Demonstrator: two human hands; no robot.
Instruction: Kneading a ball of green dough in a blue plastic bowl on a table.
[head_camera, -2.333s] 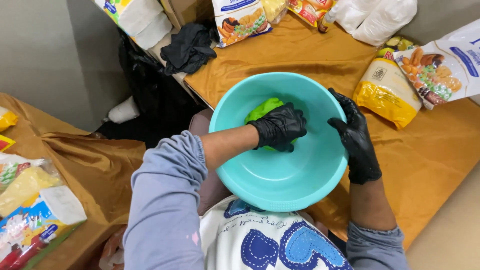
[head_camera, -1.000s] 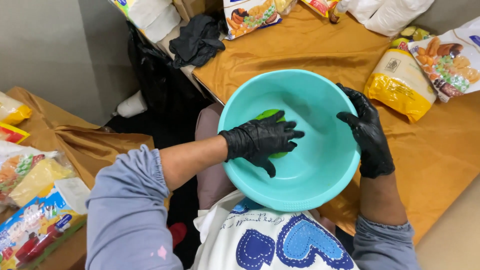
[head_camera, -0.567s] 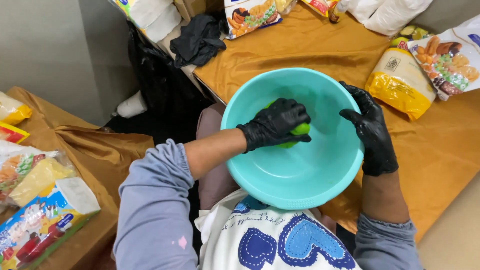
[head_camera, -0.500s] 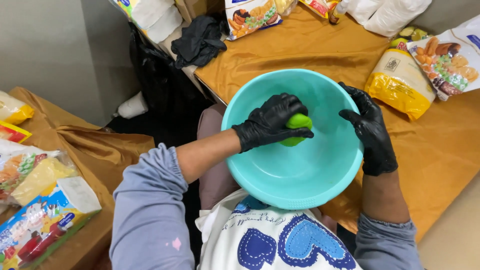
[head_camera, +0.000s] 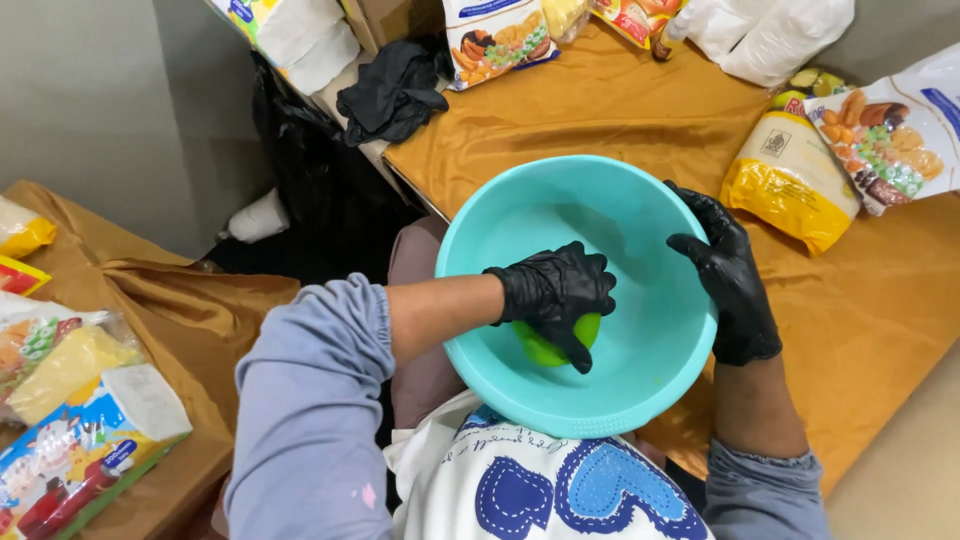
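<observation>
Gold-clothed table (head_camera: 600, 100) strewn with snack bags carries a teal bowl (head_camera: 640, 395), where the gloved left hand (head_camera: 556, 292) curls its fingers over a smooth green dough ball (head_camera: 548, 342), right hand (head_camera: 730, 275) clasping the rim; dough looks already formed, kneading seemingly unfinished.

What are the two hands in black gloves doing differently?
The left hand is inside the teal bowl, pressing down on the green dough; the right hand rests on the bowl's rim. The left hand's fingers curl over the dough, while the right hand's lie flatter along the edge. Both wear black gloves.
</observation>
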